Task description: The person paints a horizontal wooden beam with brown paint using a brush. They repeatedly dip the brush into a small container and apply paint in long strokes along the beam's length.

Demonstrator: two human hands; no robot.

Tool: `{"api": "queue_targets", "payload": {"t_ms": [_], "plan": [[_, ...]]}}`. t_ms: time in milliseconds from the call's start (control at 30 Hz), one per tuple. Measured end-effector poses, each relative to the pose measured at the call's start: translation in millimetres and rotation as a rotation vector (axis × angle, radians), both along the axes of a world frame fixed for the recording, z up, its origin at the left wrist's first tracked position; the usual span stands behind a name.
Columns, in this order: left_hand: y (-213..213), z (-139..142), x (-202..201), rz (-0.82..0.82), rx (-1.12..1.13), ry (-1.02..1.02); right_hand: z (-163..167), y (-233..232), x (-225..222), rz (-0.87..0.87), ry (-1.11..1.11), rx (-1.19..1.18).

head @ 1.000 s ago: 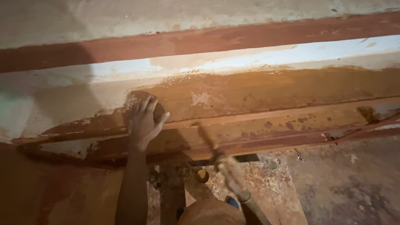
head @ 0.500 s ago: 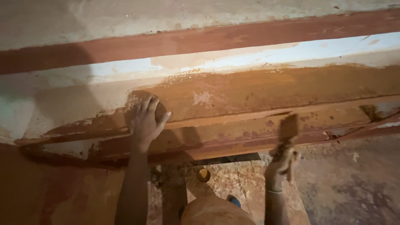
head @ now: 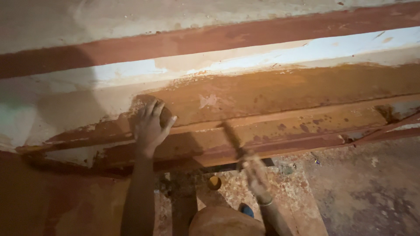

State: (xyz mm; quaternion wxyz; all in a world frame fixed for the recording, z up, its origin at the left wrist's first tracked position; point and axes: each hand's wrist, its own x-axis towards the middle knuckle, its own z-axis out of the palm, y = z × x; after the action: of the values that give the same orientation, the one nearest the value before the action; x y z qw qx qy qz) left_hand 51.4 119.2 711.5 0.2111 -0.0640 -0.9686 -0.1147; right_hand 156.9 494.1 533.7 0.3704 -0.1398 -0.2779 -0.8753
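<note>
My left hand (head: 151,127) is pressed flat against a stepped wall ledge (head: 280,131), fingers spread, at the left edge of a wet orange-brown coat (head: 280,94). A dark rounded patch shows just beside its fingertips; I cannot tell if it is a pad or a shadow. My right hand (head: 256,174) is lower and to the right, blurred in motion in front of the ledge's base. A thin dark streak (head: 232,139) runs up from it; whether it is a tool or a shadow is unclear. A bangle (head: 265,202) sits on that wrist.
Above the wet coat run a pale whitish band (head: 306,54) and a dark red stripe (head: 245,35). A small yellow round cup (head: 214,182) stands on the speckled floor (head: 363,192) by the ledge. My knee (head: 223,223), smeared orange, is at the bottom, with something blue (head: 247,211) beside it.
My left hand has stayed pressed on the ledge. My right hand swung out to the right and up, then back left toward the middle, and is blurred now.
</note>
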Motion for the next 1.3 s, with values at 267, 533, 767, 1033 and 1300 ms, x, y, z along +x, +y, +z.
{"api": "queue_targets", "payload": {"t_ms": [267, 533, 767, 1033, 1300], "plan": [[2.2, 5.8, 6.6, -0.059, -0.023, 0.105, 5.4, 115.3, -10.5, 2.823, 0.155, -2.675], [9.2, 10.3, 8.0, -0.044, 0.1, 0.089, 6.0, 137.9, -21.5, 2.607, 0.388, -2.767], [59.7, 19.0, 15.5, -0.179, 0.134, 0.194, 43.7, 56.1, 10.8, 2.266, -1.179, -2.946], [199.6, 5.7, 38.3, -0.19, -0.013, 0.053, 73.6, 133.1, 4.6, 2.334, -1.064, -2.977], [231.9, -32.7, 33.3, -0.093, -0.001, 0.137, 54.5, 274.8, -21.3, 2.815, -0.022, -2.716]]}}
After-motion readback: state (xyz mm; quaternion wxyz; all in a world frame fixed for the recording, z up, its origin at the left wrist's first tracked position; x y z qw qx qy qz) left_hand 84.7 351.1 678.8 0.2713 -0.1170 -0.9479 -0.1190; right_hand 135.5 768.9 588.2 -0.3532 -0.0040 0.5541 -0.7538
